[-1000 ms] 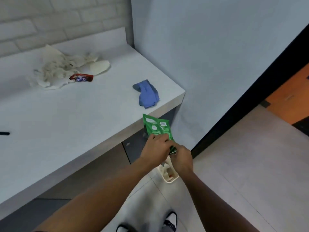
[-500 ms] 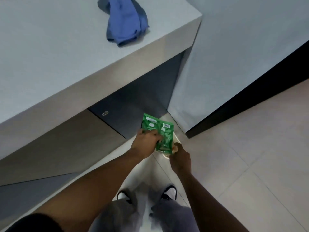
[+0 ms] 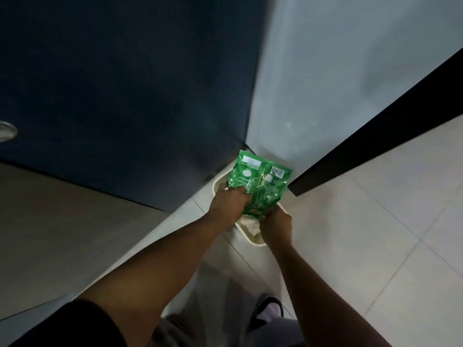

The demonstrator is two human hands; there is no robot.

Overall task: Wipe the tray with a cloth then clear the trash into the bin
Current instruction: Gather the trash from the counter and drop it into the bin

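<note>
Green packet (image 3: 260, 186): flat pouch of glossy, crinkled plastic film, roughly rectangular, with white label patches and a barcode panel on the face turned up. It is held over the bin, near the middle of the view, its far edge tilted toward the wall corner.
Left hand (image 3: 229, 205): fingers curled over the packet's left edge — gripping the film, which buckles under them.
Right hand (image 3: 276, 227): fingers curled round the packet's near, lower corner, knuckles up; the fingertips are hidden beneath the film.
Bin (image 3: 255, 242): small, cream-coloured, smooth-walled with rounded corners, standing on the floor directly under the packet and both hands. Only part of its rim shows, at the near right and far left of the packet.
Bin contents: pale crumpled material (image 3: 249, 225) visible between the two wrists; what kind cannot be told.
Floor (image 3: 375, 234): large pale square tiles with thin grout lines, matt finish.
Cabinet front (image 3: 125, 83): flat dark blue panel at far left, smooth, with a round metal fitting (image 3: 6, 131) at the left edge.
Wall (image 3: 338, 71): plain pale grey surface at far right, with a black skirting band (image 3: 375, 126) running diagonally along its base — the bin sits in the corner where cabinet and wall meet.
Person: bare forearms, dark sleeve at near left, a black-and-white shoe (image 3: 269, 313) at the near edge.
</note>
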